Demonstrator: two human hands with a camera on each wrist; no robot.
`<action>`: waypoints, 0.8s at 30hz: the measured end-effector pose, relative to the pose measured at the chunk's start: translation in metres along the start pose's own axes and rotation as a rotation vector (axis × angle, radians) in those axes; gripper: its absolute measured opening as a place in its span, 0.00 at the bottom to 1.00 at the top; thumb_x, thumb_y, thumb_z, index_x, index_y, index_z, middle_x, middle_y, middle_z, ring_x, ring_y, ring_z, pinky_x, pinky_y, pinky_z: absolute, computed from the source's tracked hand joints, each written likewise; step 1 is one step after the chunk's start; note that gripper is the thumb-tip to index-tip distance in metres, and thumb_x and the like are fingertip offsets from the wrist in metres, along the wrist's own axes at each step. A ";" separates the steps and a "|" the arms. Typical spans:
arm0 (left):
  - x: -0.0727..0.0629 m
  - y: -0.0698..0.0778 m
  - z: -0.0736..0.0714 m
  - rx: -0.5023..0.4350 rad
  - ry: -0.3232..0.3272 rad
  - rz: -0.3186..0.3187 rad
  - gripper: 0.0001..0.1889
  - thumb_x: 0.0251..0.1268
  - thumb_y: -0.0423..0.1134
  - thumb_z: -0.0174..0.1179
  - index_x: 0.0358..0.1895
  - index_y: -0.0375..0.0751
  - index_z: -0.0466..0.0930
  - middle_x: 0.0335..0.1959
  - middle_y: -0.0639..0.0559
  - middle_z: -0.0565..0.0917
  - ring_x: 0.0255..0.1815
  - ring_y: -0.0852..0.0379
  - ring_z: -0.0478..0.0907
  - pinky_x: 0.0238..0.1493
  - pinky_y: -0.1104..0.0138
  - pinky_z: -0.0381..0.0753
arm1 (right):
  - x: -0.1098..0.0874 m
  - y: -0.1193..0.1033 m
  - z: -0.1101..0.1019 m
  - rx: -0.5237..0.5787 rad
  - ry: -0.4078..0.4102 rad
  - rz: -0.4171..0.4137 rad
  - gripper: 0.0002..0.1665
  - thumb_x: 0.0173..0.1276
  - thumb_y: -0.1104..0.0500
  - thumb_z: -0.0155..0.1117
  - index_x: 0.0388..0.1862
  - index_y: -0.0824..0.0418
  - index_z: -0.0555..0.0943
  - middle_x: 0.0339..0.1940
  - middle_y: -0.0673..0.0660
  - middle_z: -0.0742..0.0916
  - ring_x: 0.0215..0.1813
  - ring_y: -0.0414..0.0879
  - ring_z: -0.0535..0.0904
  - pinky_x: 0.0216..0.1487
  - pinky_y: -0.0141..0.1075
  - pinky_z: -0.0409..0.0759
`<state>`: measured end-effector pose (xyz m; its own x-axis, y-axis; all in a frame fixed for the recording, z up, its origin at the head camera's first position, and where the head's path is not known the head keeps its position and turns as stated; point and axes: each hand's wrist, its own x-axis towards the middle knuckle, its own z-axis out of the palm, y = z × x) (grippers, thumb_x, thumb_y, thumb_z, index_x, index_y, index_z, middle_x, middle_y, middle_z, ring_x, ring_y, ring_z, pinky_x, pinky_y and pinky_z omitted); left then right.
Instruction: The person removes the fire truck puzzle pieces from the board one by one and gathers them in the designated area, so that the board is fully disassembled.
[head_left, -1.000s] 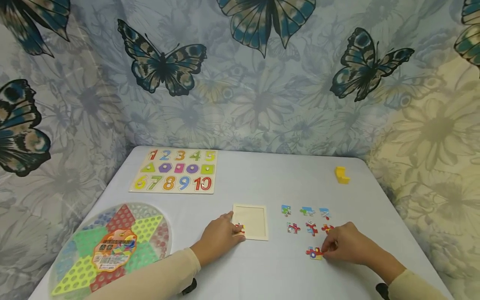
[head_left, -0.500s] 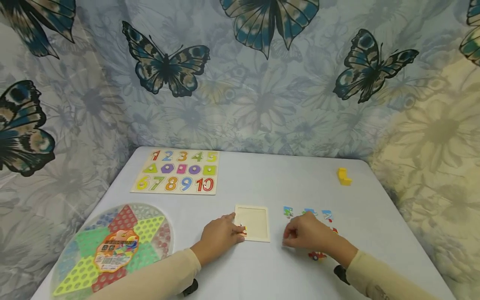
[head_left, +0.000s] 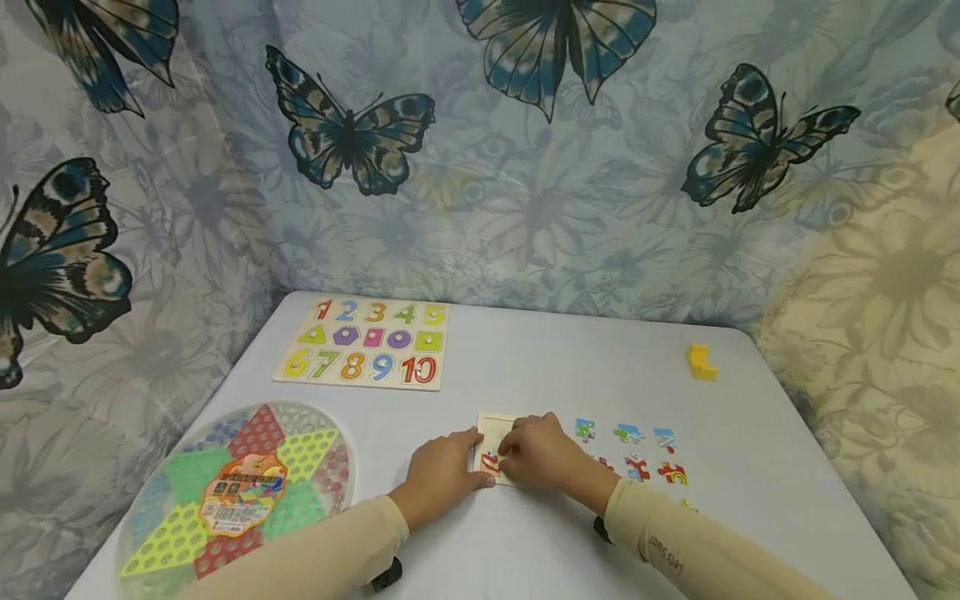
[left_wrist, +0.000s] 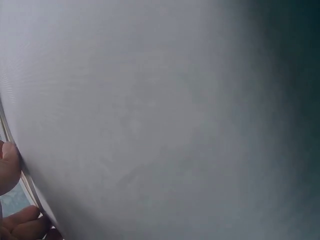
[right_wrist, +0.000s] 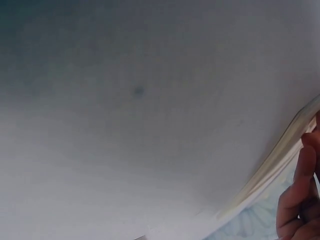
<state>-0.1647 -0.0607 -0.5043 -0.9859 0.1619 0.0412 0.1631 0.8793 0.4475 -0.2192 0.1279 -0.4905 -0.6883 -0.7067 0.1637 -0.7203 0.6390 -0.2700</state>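
A small wooden puzzle tray (head_left: 489, 423) lies at the front middle of the table in the head view. My left hand (head_left: 438, 473) grips its left side, thumb at the near corner and a finger higher up. A red puzzle piece (head_left: 489, 463) sits in the tray's lower left corner. Over the tray's right part, my right hand (head_left: 542, 454) has thumb and fingertips pinched together beside that piece; what they hold is mostly hidden. Fingers (left_wrist: 9, 170) show at the left wrist view's edge, and curled fingers (right_wrist: 301, 185) in the right wrist view.
Loose puzzle pieces (head_left: 637, 468) lie in rows to the right, partly behind the right arm. A number board (head_left: 360, 350) stands back left, a round star-patterned game board (head_left: 240, 492) front left. A yellow block (head_left: 702, 363) is at the back right.
My right hand has moved left from the loose pieces to the tray, reaching over it. The left hand keeps its hold on the tray. The head view has shifted slightly.
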 end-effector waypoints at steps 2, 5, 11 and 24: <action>0.000 0.002 0.000 0.003 -0.019 0.005 0.37 0.47 0.58 0.74 0.60 0.41 0.80 0.58 0.48 0.81 0.54 0.46 0.80 0.48 0.54 0.79 | -0.001 -0.002 -0.001 -0.009 0.014 -0.012 0.01 0.53 0.57 0.72 0.25 0.52 0.88 0.21 0.39 0.77 0.25 0.32 0.70 0.34 0.39 0.63; -0.001 0.003 -0.001 -0.005 -0.036 0.015 0.37 0.48 0.57 0.74 0.60 0.39 0.80 0.61 0.48 0.79 0.58 0.46 0.78 0.53 0.53 0.77 | -0.001 -0.004 -0.002 -0.011 0.027 -0.018 0.03 0.53 0.58 0.71 0.22 0.51 0.88 0.20 0.38 0.78 0.26 0.31 0.71 0.34 0.38 0.62; -0.002 0.003 -0.002 0.003 -0.046 0.019 0.37 0.48 0.57 0.73 0.60 0.39 0.80 0.61 0.46 0.79 0.59 0.45 0.77 0.54 0.53 0.76 | 0.001 -0.008 -0.005 -0.026 0.004 0.009 0.08 0.52 0.56 0.74 0.17 0.47 0.84 0.18 0.36 0.75 0.24 0.31 0.70 0.35 0.39 0.62; -0.004 0.005 -0.004 0.012 -0.043 0.025 0.36 0.49 0.56 0.73 0.60 0.37 0.79 0.61 0.45 0.78 0.60 0.45 0.76 0.56 0.53 0.75 | -0.019 0.005 -0.030 -0.073 -0.038 0.145 0.10 0.50 0.54 0.73 0.15 0.45 0.80 0.16 0.37 0.72 0.22 0.33 0.67 0.35 0.40 0.61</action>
<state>-0.1599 -0.0589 -0.4987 -0.9791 0.2030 0.0140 0.1887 0.8800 0.4360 -0.2129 0.1537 -0.4664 -0.7825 -0.6158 0.0922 -0.6193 0.7543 -0.2182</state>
